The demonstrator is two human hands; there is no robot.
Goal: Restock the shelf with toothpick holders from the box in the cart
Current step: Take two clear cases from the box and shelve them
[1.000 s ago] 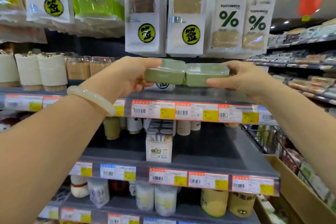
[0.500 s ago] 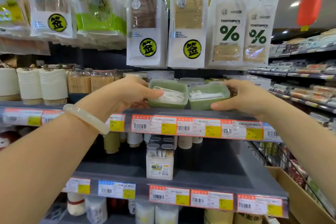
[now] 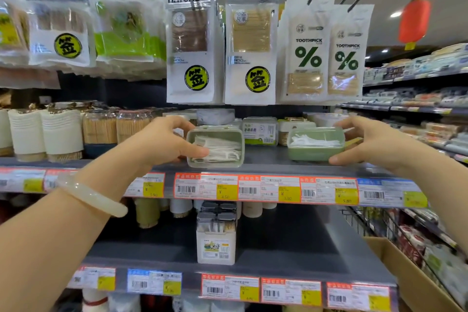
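Left hand: the left hand (image 3: 164, 142) gripped the left green holder (image 3: 215, 145) at its left end, thumb on the near side, fingers curled over the far side.
Right hand: the right hand (image 3: 367, 142) gripped the right green holder (image 3: 315, 144) at its right end, thumb low at the near corner, fingers arched over the back.
Holders: both sat on, or just above, the front part of the upper shelf (image 3: 266, 162), well apart from each other; the left one was tipped so its clear lid faced the camera, the right one lay level. White picks showed through both lids.
Handling: they looked like light, stiff plastic boxes with smooth walls, likely slippery; a pinch across the short ends, as here, seemed sound. The hinged lid could pop if squeezed on top.
Neighbours: a labelled box (image 3: 259, 130) stood just behind, between the two holders; jars of toothpicks (image 3: 114, 126) stood to the left.
Supply: a cardboard box (image 3: 410, 276) showed at lower right.
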